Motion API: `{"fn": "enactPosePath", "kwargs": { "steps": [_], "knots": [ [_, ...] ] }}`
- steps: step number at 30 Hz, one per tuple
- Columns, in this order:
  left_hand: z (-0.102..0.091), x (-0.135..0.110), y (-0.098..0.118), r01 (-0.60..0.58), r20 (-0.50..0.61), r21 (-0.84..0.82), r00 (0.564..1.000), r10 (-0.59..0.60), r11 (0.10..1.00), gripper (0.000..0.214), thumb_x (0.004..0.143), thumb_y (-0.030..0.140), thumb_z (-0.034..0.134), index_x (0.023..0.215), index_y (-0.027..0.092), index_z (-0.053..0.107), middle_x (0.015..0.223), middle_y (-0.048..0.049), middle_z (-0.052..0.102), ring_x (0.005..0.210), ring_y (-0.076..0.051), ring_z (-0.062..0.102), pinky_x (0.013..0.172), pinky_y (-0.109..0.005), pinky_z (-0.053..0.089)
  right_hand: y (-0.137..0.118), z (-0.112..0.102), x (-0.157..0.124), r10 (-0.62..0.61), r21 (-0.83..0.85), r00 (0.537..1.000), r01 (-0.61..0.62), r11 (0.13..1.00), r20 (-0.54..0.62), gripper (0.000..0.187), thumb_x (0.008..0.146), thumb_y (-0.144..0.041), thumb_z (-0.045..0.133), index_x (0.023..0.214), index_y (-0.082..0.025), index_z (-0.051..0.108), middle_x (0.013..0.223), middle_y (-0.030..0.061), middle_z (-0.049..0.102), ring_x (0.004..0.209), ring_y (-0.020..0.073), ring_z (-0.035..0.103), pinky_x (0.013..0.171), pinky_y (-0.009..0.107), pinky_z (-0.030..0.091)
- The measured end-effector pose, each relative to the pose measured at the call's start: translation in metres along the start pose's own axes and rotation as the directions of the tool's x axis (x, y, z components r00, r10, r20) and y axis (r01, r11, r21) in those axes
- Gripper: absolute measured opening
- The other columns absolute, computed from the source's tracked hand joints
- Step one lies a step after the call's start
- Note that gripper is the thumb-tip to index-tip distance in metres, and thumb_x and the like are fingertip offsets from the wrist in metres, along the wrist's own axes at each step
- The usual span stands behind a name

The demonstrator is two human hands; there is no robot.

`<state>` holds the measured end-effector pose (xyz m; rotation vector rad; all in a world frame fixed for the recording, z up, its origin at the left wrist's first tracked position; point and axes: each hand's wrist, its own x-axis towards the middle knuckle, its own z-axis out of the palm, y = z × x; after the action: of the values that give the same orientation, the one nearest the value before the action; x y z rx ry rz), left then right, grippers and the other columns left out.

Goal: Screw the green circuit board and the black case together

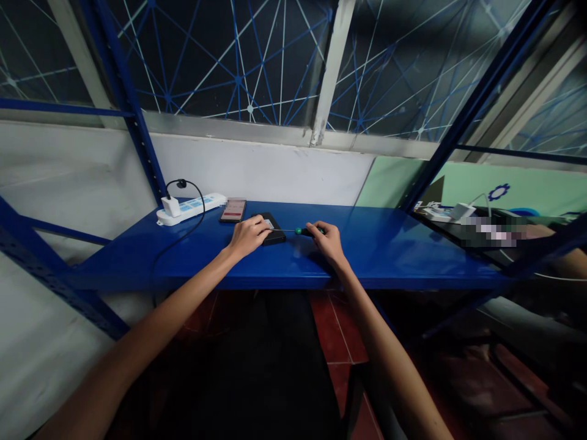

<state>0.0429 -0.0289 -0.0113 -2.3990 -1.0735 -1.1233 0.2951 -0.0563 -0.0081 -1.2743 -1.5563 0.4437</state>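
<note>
My right hand [328, 243] is closed around the dark handle of a screwdriver [299, 231] with a green collar. The thin shaft lies almost level and points left. Its tip end meets the fingertips of my left hand [248, 236], which are pinched together there; the very tip is hidden. Beneath the left fingers and the shaft, a flat black box-shaped device [277, 237] with a pale label rests on the blue table [367, 244]. My left hand covers part of this device.
A phone [233, 210] with its screen lit lies behind my left hand. Left of it is a white power strip [190, 209] with a plugged-in charger [171, 206] and a black cable running over the table edge. Blue posts frame both sides. Another person's arm [566, 256] shows at right.
</note>
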Motion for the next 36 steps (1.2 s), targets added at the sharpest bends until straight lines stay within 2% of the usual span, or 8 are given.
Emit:
{"fn": "enactPosePath", "kwargs": {
  "steps": [6,10,14,17,19,25,31,36],
  "knots": [
    [-0.002,0.002,0.002,0.043,0.024,-0.013,0.999,-0.042,0.999,0.022,0.091,0.038,0.062,0.095,0.020,0.075,0.093,-0.0061,0.070,0.081,-0.018,0.065,0.065,-0.027,0.048,-0.006,0.000,-0.002,0.032,0.115,0.999,-0.034,0.993,0.019,0.046,0.079,-0.064,0.058,0.062,-0.021,0.054,0.042,-0.0056,0.039,0.039,0.0108,0.039,0.045,0.025,0.031],
    [-0.005,0.003,0.001,0.059,0.077,-0.007,0.995,-0.059,0.998,0.045,0.087,0.054,0.063,0.116,0.020,0.070,0.112,-0.0110,0.068,0.105,-0.027,0.061,0.085,-0.038,0.050,-0.003,-0.009,-0.011,0.086,0.133,0.994,-0.076,0.988,-0.066,0.049,0.076,-0.068,0.058,0.062,-0.021,0.054,0.040,-0.0055,0.039,0.037,0.0118,0.039,0.043,0.026,0.030],
    [-0.002,0.000,-0.007,0.002,0.289,0.000,0.957,-0.002,1.000,0.052,0.094,0.059,0.045,0.133,0.027,0.060,0.149,-0.0112,0.046,0.136,-0.035,0.041,0.106,-0.055,0.036,0.006,-0.026,-0.030,0.099,0.078,0.974,-0.085,0.993,-0.204,0.052,0.076,-0.070,0.057,0.061,-0.021,0.056,0.040,-0.0054,0.038,0.038,0.0119,0.038,0.044,0.027,0.031],
    [0.003,-0.004,-0.011,-0.051,0.449,-0.008,0.892,0.050,0.999,0.068,0.089,0.066,0.049,0.145,0.028,0.046,0.156,-0.0125,0.036,0.142,-0.038,0.032,0.107,-0.055,0.034,0.011,-0.034,-0.041,0.080,0.004,0.964,-0.082,0.997,-0.252,0.051,0.078,-0.068,0.056,0.062,-0.020,0.058,0.041,-0.0046,0.039,0.041,0.0123,0.038,0.046,0.027,0.031],
    [0.005,-0.006,-0.011,-0.058,0.489,0.005,0.871,0.048,0.998,0.066,0.092,0.059,0.048,0.149,0.029,0.039,0.156,-0.0128,0.037,0.142,-0.037,0.033,0.105,-0.052,0.037,0.011,-0.036,-0.045,0.051,-0.054,0.967,-0.067,0.996,-0.249,0.050,0.079,-0.065,0.057,0.062,-0.018,0.060,0.043,-0.0038,0.041,0.044,0.0120,0.039,0.048,0.026,0.031],
    [0.006,-0.006,-0.003,-0.103,0.427,0.117,0.903,0.044,0.988,0.050,0.096,0.038,0.044,0.144,0.026,0.048,0.147,-0.0143,0.048,0.135,-0.034,0.044,0.100,-0.051,0.039,0.005,-0.033,-0.046,-0.046,-0.171,0.970,0.005,0.985,-0.237,0.048,0.082,-0.059,0.057,0.062,-0.016,0.064,0.052,-0.0019,0.046,0.054,0.0117,0.041,0.054,0.025,0.031],
    [0.001,-0.006,0.006,-0.175,0.352,0.211,0.931,0.093,0.962,0.044,0.096,0.044,0.046,0.133,0.023,0.059,0.131,-0.0158,0.062,0.117,-0.033,0.058,0.092,-0.046,0.039,0.003,-0.034,-0.047,-0.066,-0.201,0.975,0.023,0.979,-0.213,0.047,0.084,-0.057,0.056,0.063,-0.016,0.065,0.053,-0.0021,0.048,0.055,0.0117,0.042,0.056,0.025,0.031],
    [-0.004,-0.005,0.016,-0.191,0.292,0.241,0.949,0.117,0.952,0.052,0.094,0.056,0.045,0.115,0.015,0.069,0.099,-0.0182,0.073,0.090,-0.032,0.066,0.077,-0.041,0.040,0.003,-0.033,-0.046,-0.069,-0.206,0.976,0.025,0.978,-0.206,0.048,0.085,-0.058,0.055,0.062,-0.016,0.064,0.053,-0.0018,0.047,0.056,0.0121,0.041,0.056,0.025,0.031]
  ]
}}
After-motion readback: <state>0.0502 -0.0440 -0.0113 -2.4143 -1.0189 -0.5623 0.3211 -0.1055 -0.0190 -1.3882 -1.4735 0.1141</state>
